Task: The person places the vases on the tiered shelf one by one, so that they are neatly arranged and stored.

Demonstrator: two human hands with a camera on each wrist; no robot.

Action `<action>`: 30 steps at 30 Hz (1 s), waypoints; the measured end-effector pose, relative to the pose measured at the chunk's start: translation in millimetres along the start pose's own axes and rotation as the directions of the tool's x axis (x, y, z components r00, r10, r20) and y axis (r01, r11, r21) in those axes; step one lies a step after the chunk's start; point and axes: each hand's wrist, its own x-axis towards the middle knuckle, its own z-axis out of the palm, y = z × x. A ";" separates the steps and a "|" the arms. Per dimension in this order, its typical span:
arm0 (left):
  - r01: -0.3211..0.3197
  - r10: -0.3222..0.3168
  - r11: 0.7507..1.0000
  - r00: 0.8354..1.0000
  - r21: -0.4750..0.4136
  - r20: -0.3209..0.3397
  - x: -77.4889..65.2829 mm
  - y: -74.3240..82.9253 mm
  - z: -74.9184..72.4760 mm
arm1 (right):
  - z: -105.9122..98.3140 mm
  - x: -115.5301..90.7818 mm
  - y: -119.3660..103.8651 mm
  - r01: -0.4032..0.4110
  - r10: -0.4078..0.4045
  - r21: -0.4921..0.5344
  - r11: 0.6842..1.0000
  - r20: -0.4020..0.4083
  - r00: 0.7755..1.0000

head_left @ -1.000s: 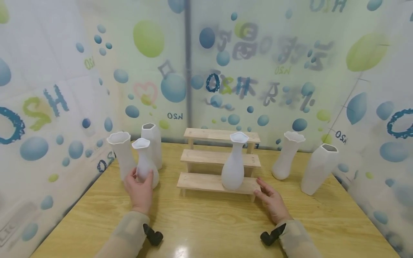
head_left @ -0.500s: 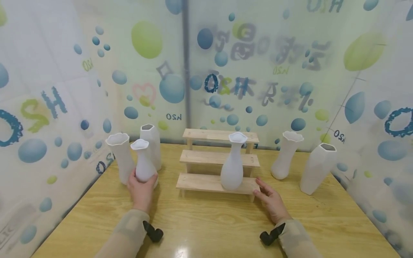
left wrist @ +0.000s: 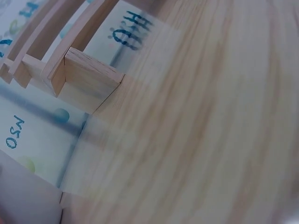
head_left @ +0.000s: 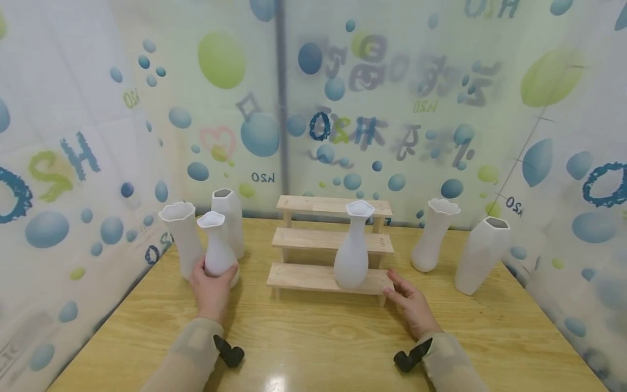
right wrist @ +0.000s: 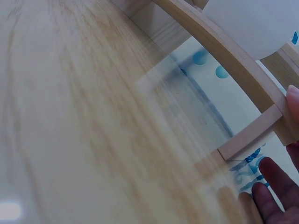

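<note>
In the head view my left hand (head_left: 213, 291) grips the lower body of a white round-bellied vase (head_left: 219, 256) with a wavy rim, thumb on its right side. The vase stands upright at the left of the table. On the right, my right hand (head_left: 411, 307) holds the end of the lowest step of a three-tier wooden stand (head_left: 299, 276). Its thumb and forefinger meet the step's corner, and the right wrist view shows the other fingers (right wrist: 278, 184) beyond the stand's leg. A matching round-bellied vase (head_left: 351, 258) stands on the right part of that step.
Beside the held vase are a wavy-rimmed vase (head_left: 181, 234) and, behind, a faceted vase (head_left: 230, 220). At the right stand another wavy-rimmed vase (head_left: 433, 237) and a faceted vase (head_left: 482, 253). Printed curtains (head_left: 313, 109) enclose the wooden table (head_left: 313, 337) at the back and sides.
My left hand has settled lower round the belly of the left vase, its thumb now further round the right side. The right hand and the stand keep their places.
</note>
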 end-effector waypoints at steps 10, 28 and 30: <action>-0.021 0.020 0.999 0.999 0.041 0.030 1.4 2.1 -4.8 | 0.1 -0.8 -0.3 -0.003 0.003 -0.005 1.000 0.002 1.000; 0.055 -0.052 0.998 0.967 -0.006 0.248 -3.3 38.2 -13.2 | -1.1 -0.6 -1.3 -0.014 0.014 -0.007 1.000 0.014 1.000; 0.065 -0.058 0.998 0.962 -0.021 0.267 -4.0 41.8 -12.5 | -1.3 -0.8 -1.6 -0.017 0.017 -0.005 1.000 0.014 1.000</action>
